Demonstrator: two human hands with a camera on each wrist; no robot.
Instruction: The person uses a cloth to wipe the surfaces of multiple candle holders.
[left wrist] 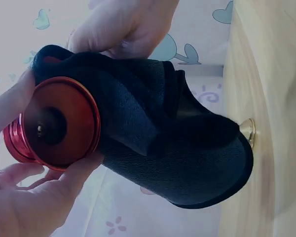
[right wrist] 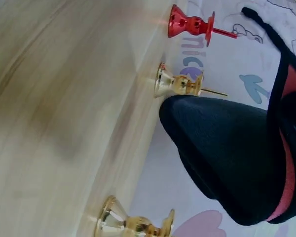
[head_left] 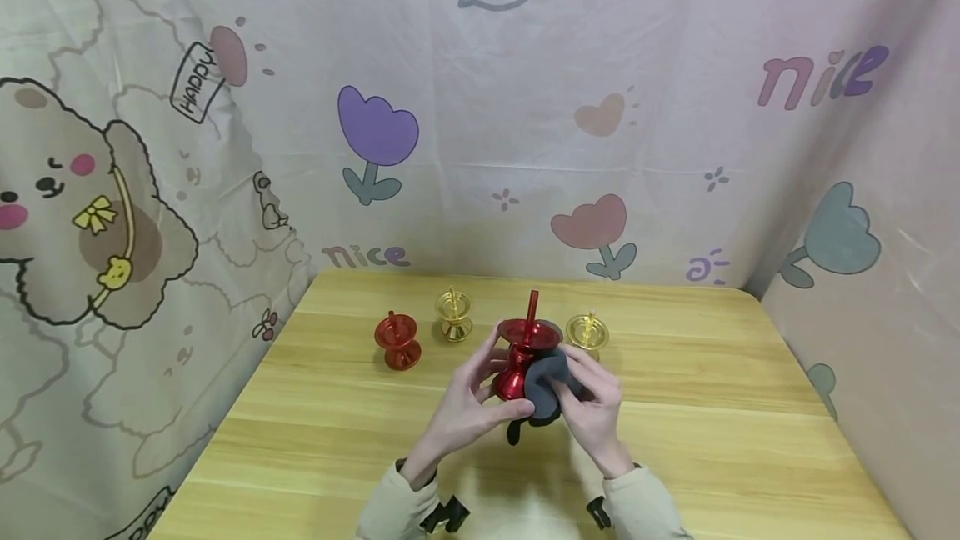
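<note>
Left hand grips the red candlestick; right hand pinches the dark cloth against it—best rub firmly, holder steady.

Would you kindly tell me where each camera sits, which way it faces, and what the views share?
Head: sits above, faces forward and down at the wooden table; shows both sleeves, the left hand holding the red metal candlestick and the right hand pressing the dark grey cloth.
Left wrist: looks along the left hand at the candlestick's base and cloth; both hands show.
Right wrist: looks low across the table past the cloth; no hand shows.
All share the cloth.
</note>
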